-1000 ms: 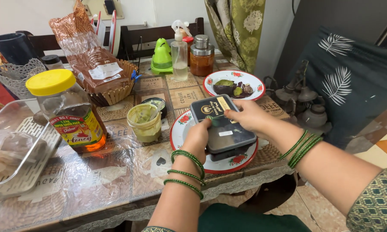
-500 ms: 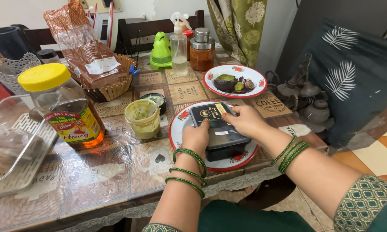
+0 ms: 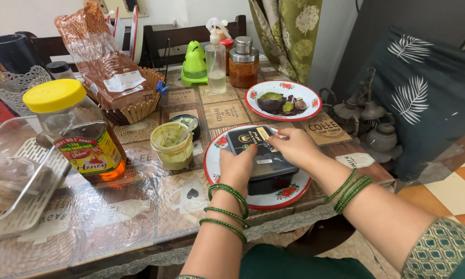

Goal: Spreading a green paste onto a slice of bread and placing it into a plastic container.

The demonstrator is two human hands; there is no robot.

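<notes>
- The black box (image 3: 261,157) sits on the red-rimmed plate (image 3: 214,170), near the table edge.
- Left hand (image 3: 236,166) and right hand (image 3: 294,146) both clasp its lid (from opposite sides).
- Better to keep the box level and the plate steady, I think.

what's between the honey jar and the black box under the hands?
Head view: a small cup of green paste with a spoon in it stands between the honey jar and the black box, left of the plate rim.
</notes>
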